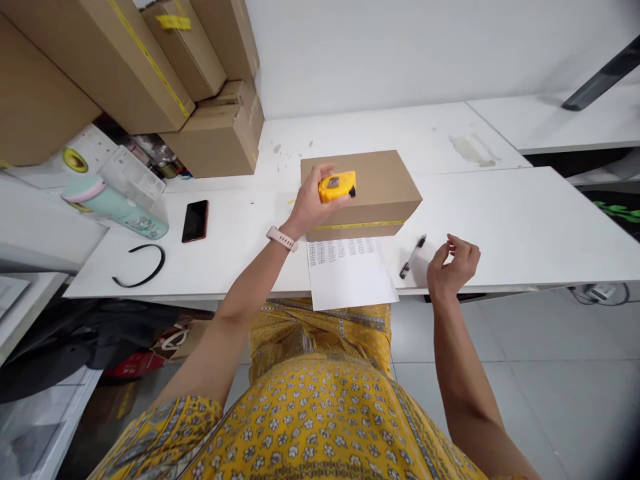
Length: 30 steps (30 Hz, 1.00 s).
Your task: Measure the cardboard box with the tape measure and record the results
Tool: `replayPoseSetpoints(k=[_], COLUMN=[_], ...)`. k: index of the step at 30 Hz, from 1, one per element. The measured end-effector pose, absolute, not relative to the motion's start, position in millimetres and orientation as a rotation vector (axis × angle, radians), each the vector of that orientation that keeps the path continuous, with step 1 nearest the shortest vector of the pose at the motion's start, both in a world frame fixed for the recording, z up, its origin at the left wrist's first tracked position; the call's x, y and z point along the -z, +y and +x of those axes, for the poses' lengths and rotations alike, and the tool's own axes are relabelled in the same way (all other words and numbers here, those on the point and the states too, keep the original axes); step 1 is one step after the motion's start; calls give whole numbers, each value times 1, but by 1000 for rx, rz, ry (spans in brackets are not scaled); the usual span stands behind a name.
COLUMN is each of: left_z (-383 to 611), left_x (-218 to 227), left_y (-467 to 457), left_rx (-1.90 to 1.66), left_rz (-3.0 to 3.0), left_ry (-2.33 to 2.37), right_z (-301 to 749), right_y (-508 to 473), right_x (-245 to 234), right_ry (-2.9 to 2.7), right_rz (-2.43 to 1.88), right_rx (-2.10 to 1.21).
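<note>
The left hand [307,203] is closed around a yellow tape measure [337,186], held over the brown box [375,193] on the white counter [500,220]. The right hand [453,263] is empty, fingers loosely curled, just beside a pen [413,256] and a paper [350,273].

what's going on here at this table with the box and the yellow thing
A person at a white table holds a yellow tape measure in the left hand, over a closed cardboard box sealed with yellow tape. The right hand hovers empty, fingers loosely curled, near a pen. A printed sheet lies in front of the box, overhanging the table edge. Further left lie a phone, a black band and a pale green bottle on its side.
</note>
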<state>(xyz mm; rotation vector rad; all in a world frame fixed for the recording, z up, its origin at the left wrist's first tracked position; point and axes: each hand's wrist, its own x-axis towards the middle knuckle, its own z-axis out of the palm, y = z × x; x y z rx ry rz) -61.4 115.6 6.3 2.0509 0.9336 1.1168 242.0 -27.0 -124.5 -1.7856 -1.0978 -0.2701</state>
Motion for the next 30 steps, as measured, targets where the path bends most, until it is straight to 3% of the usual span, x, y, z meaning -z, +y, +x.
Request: replayPoseSetpoints(k=[2, 6, 10, 15, 21, 30], left_z=[-62, -56, -57, -79, -143, -185], left_x=[-12, -20, -29, -41, -55, -45], left_y=[96, 72, 65, 78, 135, 183], left_rx=[-1061, -971, -898, -842, -1033, -901], left_rz=[1978, 1905, 1845, 1787, 1668, 1540], left_ry=[768, 606, 625, 734, 1149, 1454], right_z=[212, 159, 137, 152, 223, 261], right_y=[-31, -21, 0, 27, 84, 135], right_x=[88, 21, -5, -8, -18, 14], right_ry=[-1038, -1146, -1184, -1164, -982, -951], right_rz=[-1647, -1290, -1102, -1152, -1233, -1645], right_rx=[177, -563, -965, -942, -787, -797])
